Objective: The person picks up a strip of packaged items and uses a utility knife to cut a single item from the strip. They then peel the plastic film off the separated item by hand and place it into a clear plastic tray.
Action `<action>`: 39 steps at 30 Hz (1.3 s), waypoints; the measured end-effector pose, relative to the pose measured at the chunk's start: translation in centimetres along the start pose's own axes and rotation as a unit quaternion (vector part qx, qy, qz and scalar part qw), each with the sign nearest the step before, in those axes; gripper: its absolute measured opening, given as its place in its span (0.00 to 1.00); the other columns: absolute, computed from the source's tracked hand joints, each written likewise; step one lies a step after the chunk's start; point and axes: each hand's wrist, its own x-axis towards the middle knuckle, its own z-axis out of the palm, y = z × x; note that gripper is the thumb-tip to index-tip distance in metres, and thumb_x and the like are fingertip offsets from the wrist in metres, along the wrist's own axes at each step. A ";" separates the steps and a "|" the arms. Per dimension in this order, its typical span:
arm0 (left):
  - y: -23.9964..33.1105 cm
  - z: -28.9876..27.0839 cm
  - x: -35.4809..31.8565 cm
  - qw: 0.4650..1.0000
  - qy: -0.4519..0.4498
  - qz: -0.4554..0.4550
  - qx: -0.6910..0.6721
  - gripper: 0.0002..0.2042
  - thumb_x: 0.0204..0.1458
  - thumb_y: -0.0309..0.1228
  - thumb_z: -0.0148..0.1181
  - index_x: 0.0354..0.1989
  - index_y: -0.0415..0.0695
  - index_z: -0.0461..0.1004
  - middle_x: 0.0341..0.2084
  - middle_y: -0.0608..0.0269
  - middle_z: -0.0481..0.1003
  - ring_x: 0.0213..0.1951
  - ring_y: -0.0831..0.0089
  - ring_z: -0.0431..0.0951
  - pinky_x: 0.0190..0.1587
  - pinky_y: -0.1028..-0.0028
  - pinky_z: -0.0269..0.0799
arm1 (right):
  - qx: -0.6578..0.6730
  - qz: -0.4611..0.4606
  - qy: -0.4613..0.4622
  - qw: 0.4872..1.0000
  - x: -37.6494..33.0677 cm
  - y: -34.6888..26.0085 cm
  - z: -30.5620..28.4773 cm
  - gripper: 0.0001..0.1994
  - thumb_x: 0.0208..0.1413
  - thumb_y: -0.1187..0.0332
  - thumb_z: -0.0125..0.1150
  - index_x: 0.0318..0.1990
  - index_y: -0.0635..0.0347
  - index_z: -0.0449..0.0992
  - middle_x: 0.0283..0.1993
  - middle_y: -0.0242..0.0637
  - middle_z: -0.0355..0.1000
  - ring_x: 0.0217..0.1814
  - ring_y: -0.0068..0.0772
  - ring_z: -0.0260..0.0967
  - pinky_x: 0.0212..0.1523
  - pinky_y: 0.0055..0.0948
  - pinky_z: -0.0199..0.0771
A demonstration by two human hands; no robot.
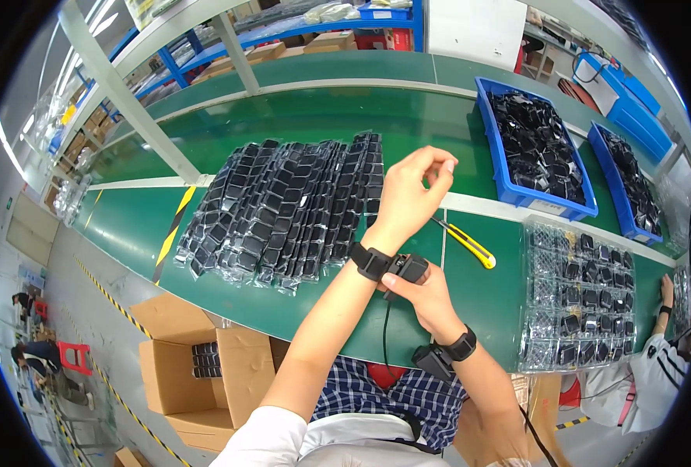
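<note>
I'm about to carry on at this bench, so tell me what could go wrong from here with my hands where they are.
Your right hand is fiddling with the wrist device on your raised left hand; its cable hangs loose and might snag. The yellow utility knife lies just beside both hands and could get knocked or grabbed carelessly. An elbow swing might also scatter the rows of bagged black parts.

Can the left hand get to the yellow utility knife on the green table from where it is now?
Probably yes. The left hand is raised just above and left of the yellow utility knife, and nothing lies between them on the green table. However, the right hand grips the black device on the left wrist.
</note>
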 end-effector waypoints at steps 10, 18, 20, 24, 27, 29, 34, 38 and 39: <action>-1.8 -0.1 0.4 0.889 -0.166 0.262 0.336 0.06 0.60 0.28 0.58 0.43 0.44 0.78 0.32 0.64 0.78 0.30 0.75 0.80 0.30 0.73 0.75 | 0.083 -0.059 0.048 0.994 0.5 -0.6 0.2 0.12 0.57 0.73 0.68 0.46 0.66 0.75 0.43 0.33 0.78 0.42 0.23 0.76 0.43 0.24 0.75; -1.7 0.6 0.8 0.953 -0.051 -0.106 -0.278 0.09 0.64 0.32 0.55 0.47 0.44 0.77 0.30 0.66 0.76 0.28 0.82 0.74 0.26 0.80 0.69 | 0.131 -0.038 0.035 0.990 1.0 -0.6 -0.6 0.11 0.58 0.72 0.67 0.47 0.65 0.76 0.43 0.33 0.78 0.43 0.23 0.76 0.44 0.24 0.75; -1.9 0.4 0.7 0.900 -0.021 -0.195 -0.389 0.09 0.65 0.32 0.55 0.47 0.44 0.77 0.31 0.66 0.76 0.28 0.84 0.73 0.26 0.81 0.67 | 0.109 -0.045 0.030 0.993 1.0 -0.4 -0.6 0.12 0.58 0.72 0.67 0.47 0.65 0.76 0.43 0.34 0.78 0.43 0.23 0.76 0.44 0.24 0.76; -2.6 0.5 -0.1 0.902 -0.019 -0.226 -0.369 0.09 0.66 0.33 0.54 0.47 0.44 0.78 0.31 0.67 0.76 0.26 0.85 0.71 0.26 0.83 0.66 | 0.061 -0.028 0.027 0.997 0.7 -0.5 -0.8 0.12 0.59 0.71 0.67 0.47 0.65 0.76 0.43 0.34 0.78 0.43 0.23 0.76 0.45 0.24 0.76; -2.0 0.2 -0.8 0.983 -0.069 -0.141 -0.098 0.08 0.64 0.33 0.56 0.44 0.44 0.79 0.30 0.66 0.78 0.26 0.83 0.73 0.28 0.81 0.69 | 0.065 -0.007 0.027 0.997 0.5 -0.4 -0.2 0.12 0.60 0.69 0.66 0.47 0.66 0.75 0.43 0.35 0.78 0.43 0.23 0.76 0.46 0.24 0.76; -2.0 -0.2 -1.0 0.989 -0.080 -0.103 -0.066 0.08 0.64 0.33 0.56 0.44 0.44 0.79 0.29 0.66 0.78 0.26 0.82 0.74 0.29 0.81 0.70 | 0.067 0.003 0.024 0.997 0.5 -0.3 0.2 0.13 0.60 0.69 0.66 0.47 0.66 0.75 0.44 0.35 0.78 0.43 0.23 0.76 0.46 0.24 0.76; -2.6 -1.1 -1.5 0.985 -0.115 0.072 0.107 0.08 0.61 0.32 0.58 0.44 0.44 0.80 0.26 0.65 0.78 0.28 0.80 0.77 0.31 0.79 0.72 | 0.038 0.021 -0.027 0.999 0.6 0.9 0.4 0.16 0.63 0.68 0.62 0.54 0.69 0.72 0.51 0.41 0.76 0.52 0.32 0.77 0.58 0.35 0.78; -3.2 -2.2 -2.2 0.969 -0.158 0.131 0.140 0.08 0.62 0.31 0.57 0.43 0.43 0.80 0.26 0.64 0.79 0.27 0.78 0.78 0.31 0.78 0.73 | -0.012 0.021 -0.063 0.998 1.0 1.7 0.7 0.16 0.64 0.68 0.61 0.54 0.69 0.72 0.51 0.41 0.77 0.52 0.33 0.77 0.57 0.35 0.78; -3.2 -2.7 -2.5 0.966 -0.176 0.135 0.131 0.08 0.62 0.31 0.56 0.43 0.43 0.79 0.26 0.63 0.79 0.27 0.78 0.78 0.31 0.78 0.73 | -0.040 0.017 -0.086 0.995 1.1 1.8 0.8 0.16 0.64 0.69 0.61 0.55 0.68 0.72 0.51 0.41 0.77 0.52 0.32 0.76 0.57 0.34 0.77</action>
